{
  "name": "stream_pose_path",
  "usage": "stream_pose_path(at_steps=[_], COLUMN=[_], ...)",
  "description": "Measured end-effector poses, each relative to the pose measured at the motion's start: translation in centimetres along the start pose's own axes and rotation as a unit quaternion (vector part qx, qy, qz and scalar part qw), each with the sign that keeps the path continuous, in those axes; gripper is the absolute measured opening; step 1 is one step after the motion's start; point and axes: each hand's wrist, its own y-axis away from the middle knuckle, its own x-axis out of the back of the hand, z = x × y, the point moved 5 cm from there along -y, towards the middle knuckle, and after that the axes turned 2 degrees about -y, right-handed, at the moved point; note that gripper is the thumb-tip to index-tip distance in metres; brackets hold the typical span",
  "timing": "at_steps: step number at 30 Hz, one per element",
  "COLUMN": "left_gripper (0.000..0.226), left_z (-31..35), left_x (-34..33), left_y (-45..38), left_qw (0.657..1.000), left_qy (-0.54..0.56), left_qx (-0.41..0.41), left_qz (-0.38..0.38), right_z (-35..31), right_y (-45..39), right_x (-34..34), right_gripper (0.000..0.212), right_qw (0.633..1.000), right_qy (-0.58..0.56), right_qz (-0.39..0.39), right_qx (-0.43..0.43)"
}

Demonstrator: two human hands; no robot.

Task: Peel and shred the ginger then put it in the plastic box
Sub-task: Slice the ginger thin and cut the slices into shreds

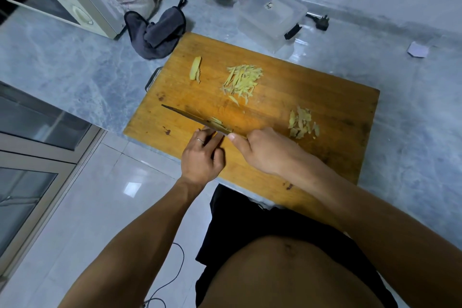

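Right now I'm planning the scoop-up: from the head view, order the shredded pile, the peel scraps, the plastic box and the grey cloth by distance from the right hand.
1. Peel scraps, just right of the right hand.
2. Shredded pile, mid-board.
3. Plastic box and grey cloth, beyond the board: too close to call.

Bare arms, no sleeves; ring [200, 140] on left hand [200, 157]; black shorts [240, 227].
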Motion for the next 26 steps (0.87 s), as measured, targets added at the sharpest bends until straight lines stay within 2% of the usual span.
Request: stream_pose_path(at_steps=[14, 26], left_gripper=[0.028, 0.029], left_z=[0.6, 0.7], left_x=[0.6, 1.0], left_y=[-0.2, -0.1], left_qw=[0.999, 1.000], left_qy=[0.003, 0.001], left_qx=[-0.017, 0.003], left_qz=[0.039, 0.026], right_z=[0.2, -0.8], right_y=[-0.3, -1.5], right_x=[-0.7, -1.6], right_gripper=[0.066, 0.061], right_qw=[1.000, 1.000], right_qy=[0.015, 0.022], right_qz=[-0.008, 0.004], right_qx=[0.006, 0.011])
